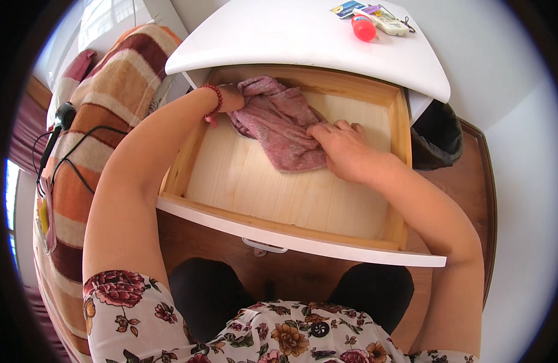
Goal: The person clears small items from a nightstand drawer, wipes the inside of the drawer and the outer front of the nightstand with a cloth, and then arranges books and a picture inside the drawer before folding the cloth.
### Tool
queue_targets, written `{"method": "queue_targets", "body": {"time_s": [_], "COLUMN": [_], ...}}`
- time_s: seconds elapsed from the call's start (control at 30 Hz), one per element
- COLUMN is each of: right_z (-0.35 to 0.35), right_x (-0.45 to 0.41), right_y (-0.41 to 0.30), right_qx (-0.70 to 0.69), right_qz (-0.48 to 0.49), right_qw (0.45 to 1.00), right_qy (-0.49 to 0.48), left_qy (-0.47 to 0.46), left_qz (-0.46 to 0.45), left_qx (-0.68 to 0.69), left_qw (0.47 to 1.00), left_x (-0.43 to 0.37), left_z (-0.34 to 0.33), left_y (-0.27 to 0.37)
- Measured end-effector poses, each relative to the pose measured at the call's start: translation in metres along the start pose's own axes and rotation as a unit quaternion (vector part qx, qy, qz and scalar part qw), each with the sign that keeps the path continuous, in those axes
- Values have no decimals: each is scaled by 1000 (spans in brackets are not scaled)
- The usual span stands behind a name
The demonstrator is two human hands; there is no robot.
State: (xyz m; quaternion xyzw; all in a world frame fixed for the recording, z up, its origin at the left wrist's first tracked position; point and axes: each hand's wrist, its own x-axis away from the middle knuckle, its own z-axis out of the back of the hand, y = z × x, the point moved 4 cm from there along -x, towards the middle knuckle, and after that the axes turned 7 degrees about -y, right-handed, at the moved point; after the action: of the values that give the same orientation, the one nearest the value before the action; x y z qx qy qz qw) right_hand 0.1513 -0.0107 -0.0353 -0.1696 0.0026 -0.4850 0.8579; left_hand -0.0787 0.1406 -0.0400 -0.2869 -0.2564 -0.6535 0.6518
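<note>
A dusty-pink cloth [279, 127] lies rumpled inside a pulled-out wooden drawer [242, 181] with a white front. My left hand [232, 97], a red bead bracelet on its wrist, grips the cloth's upper left end near the drawer's back left corner. Part of that hand's fingers is hidden by the hand and the folds. On the opposite side, my right hand [345, 147] has its fingers curled on the cloth's right edge. The cloth's lower corner rests on the drawer's pale wood bottom.
Above the drawer, the white cabinet top [270, 36] bears a red-capped bottle [364, 29], a pale remote-like device [390, 23] and a card [347, 9]. A black-lined bin [435, 136] stands at right. A striped blanket [133, 68] and a corded black appliance [64, 115] lie at left.
</note>
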Motion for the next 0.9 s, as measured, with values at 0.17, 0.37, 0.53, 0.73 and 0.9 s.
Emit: {"method": "queue_targets", "body": {"time_s": [0.17, 0.37, 0.53, 0.73, 0.9], "right_z": [2, 1, 5, 24, 62], "right_x": [5, 5, 13, 55, 42], "right_y": [7, -2, -11, -13, 41], "right_qx": [-11, 11, -20, -209, -450], "right_qz": [-8, 36, 46, 173, 6], "right_qw": [1000, 999, 995, 935, 884], "right_qy": [2, 19, -88, -229, 125], "left_qy": [61, 72, -87, -175, 296], "left_qz": [18, -81, -79, -227, -368], "left_qx": [48, -100, -95, 148, -92], "left_qw": [997, 989, 989, 947, 877], "left_x": [34, 50, 106, 125, 59], "left_z": [1, -30, -83, -70, -2], "left_y": [21, 13, 13, 10, -22]}}
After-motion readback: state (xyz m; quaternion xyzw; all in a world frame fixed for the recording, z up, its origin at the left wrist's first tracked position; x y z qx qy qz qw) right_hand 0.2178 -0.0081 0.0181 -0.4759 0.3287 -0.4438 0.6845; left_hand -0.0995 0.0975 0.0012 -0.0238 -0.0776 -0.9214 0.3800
